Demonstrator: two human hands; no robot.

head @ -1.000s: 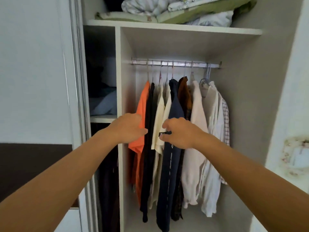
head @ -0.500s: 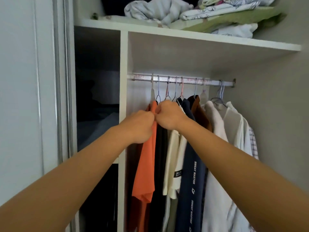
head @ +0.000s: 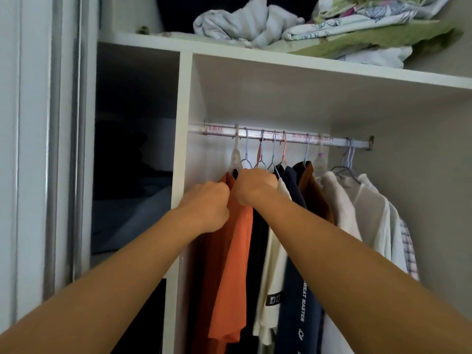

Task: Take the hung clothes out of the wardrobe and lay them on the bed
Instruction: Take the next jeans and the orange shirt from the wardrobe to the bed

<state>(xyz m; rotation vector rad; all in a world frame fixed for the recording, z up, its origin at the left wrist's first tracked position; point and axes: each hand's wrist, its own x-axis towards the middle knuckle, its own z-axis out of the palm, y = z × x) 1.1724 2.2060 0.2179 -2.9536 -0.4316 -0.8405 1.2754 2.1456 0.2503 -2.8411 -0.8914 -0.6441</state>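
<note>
Head view: both hands are up at the shoulders of the orange shirt [head: 229, 256], leftmost on the rail [head: 286, 136]. The left hand [head: 207, 205] curls into its shoulder cloth; the right hand [head: 255, 187] closes at the neck beside the black garment [head: 258, 251], though what it pinches is hidden. The hanger hooks [head: 260, 152] sit directly above the knuckles, the rail running left to right, so the lift is probably straight up, then toward the person.

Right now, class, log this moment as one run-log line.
stage: reaching | left hand: gripping orange shirt at shoulder | right hand: curled at hanger necks | clothes: all on rail | bed: unseen
</note>
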